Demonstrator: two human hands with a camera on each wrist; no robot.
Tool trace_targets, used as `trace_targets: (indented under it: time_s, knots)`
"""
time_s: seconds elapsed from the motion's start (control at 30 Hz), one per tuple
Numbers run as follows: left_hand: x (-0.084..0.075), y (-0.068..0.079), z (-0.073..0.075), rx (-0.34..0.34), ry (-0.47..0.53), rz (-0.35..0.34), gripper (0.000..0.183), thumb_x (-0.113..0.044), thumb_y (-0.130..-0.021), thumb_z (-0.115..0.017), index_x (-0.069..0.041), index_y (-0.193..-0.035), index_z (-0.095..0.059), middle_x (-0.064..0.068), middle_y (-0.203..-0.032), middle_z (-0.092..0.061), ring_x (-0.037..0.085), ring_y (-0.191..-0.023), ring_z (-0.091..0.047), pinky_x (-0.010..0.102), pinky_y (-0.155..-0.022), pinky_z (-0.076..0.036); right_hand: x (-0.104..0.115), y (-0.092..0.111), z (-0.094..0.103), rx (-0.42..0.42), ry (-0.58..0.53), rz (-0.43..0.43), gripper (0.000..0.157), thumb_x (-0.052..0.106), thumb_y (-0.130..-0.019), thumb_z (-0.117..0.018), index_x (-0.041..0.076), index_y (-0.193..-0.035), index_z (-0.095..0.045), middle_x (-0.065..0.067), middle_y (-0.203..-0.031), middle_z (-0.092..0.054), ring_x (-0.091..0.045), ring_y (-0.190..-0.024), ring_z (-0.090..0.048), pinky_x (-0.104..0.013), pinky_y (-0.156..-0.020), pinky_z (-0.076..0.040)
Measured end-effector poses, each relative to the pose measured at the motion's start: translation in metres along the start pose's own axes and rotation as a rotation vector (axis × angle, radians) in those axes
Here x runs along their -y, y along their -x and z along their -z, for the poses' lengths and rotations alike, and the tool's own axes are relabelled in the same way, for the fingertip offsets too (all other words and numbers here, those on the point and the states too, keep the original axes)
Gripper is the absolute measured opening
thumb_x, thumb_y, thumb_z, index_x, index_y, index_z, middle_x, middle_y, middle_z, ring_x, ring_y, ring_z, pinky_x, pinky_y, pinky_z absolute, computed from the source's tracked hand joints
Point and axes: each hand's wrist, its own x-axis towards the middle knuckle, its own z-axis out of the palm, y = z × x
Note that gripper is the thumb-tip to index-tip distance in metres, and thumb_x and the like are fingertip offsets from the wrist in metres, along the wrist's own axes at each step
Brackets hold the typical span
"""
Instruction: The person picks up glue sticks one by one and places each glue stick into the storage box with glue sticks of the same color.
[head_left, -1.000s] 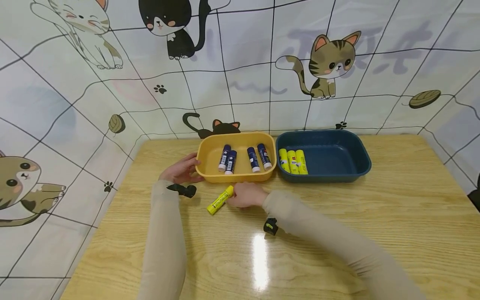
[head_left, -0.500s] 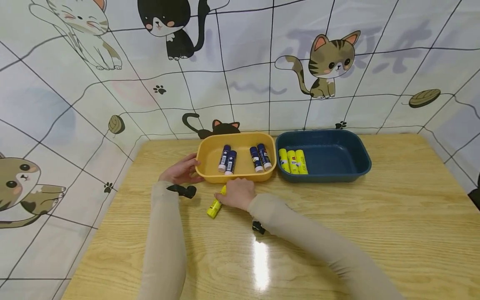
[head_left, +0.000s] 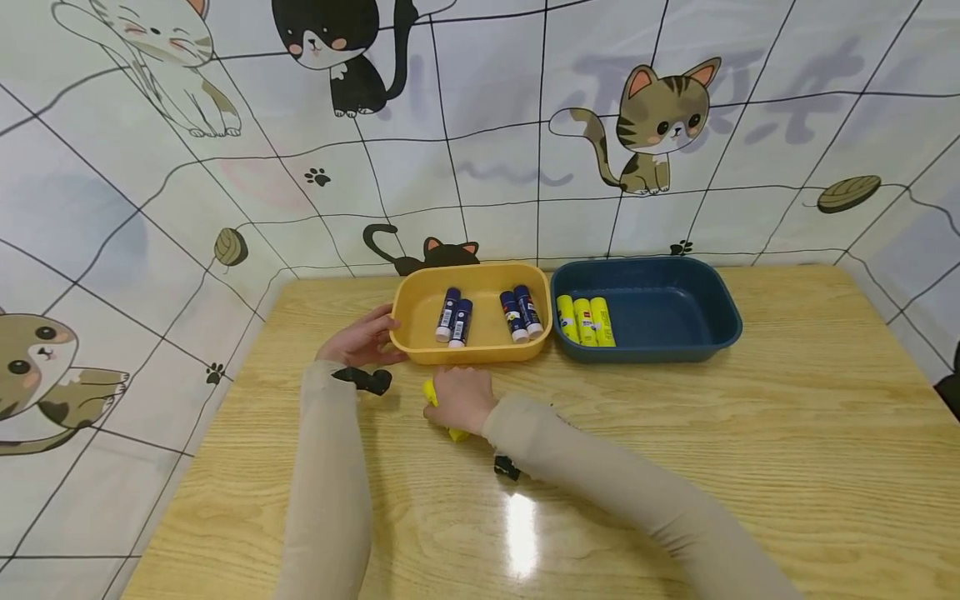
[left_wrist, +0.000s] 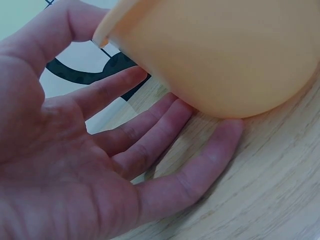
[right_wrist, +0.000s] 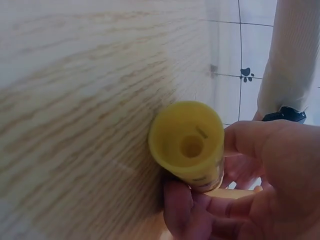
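Note:
In the head view my left hand [head_left: 360, 340] holds the yellow plastic bin [head_left: 480, 357] at its left end. The left wrist view shows one digit reaching up behind the rim and the other fingers spread against the bin's outer wall [left_wrist: 225, 60]. Just in front of this bin, my right hand [head_left: 462, 402] grips a yellow glue stick [head_left: 430, 392], mostly covered by the fingers. Seen from the right wrist, the glue stick [right_wrist: 187, 135] points its hollow round end at the camera, close beside the tabletop. Thumb and curled fingers lie round its barrel.
Several dark blue-capped glue sticks [head_left: 461, 323] lie in the yellow bin. Against its right side stands a navy bin [head_left: 660, 354], with 3 yellow glue sticks [head_left: 585, 322] at its left end. Behind the wooden table [head_left: 810, 400] rises a cat-print wall covering [head_left: 495, 167].
My right hand has shifted left and closed round the yellow glue stick, turning it to slant the other way. A blue-capped stick in the yellow bin rolled slightly right. My left hand stays put.

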Motion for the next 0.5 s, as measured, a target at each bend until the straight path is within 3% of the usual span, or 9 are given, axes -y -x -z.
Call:
trace_targets:
  time_s: [0.13, 0.3, 0.5]
  knots:
    - [0.0, 0.0, -0.002, -0.005, -0.003, 0.003, 0.056, -0.01, -0.102, -0.043, -0.016, -0.153, -0.02, 0.013, -0.146, -0.028, 0.029, -0.125, -0.036, 0.054, -0.1, -0.041, 0.0, 0.005, 0.001, 0.028, -0.018, 0.025, 0.03, 0.038, -0.086, -0.069, 0.011, -0.091, -0.059, 0.001, -0.07, -0.052, -0.013, -0.058, -0.05, -0.026, -0.046, -0.042]
    - [-0.001, 0.0, -0.003, -0.007, 0.014, 0.009, 0.056, -0.01, -0.102, -0.041, -0.016, -0.153, -0.018, 0.013, -0.149, -0.025, 0.029, -0.126, -0.034, 0.055, -0.101, -0.039, -0.001, 0.013, 0.003, 0.068, -0.025, 0.044, 0.04, 0.037, -0.088, -0.068, 0.007, -0.111, -0.06, 0.0, -0.074, -0.053, -0.015, -0.062, -0.051, -0.026, -0.048, -0.043]
    - [-0.001, 0.001, -0.003, -0.007, 0.025, 0.009, 0.057, -0.01, -0.103, -0.041, -0.016, -0.154, -0.018, 0.013, -0.15, -0.024, 0.028, -0.127, -0.033, 0.056, -0.102, -0.038, -0.004, 0.023, 0.007, 0.077, -0.002, 0.062, 0.041, 0.038, -0.088, -0.068, 0.007, -0.114, -0.06, 0.0, -0.073, -0.053, -0.015, -0.061, -0.051, -0.027, -0.049, -0.043]
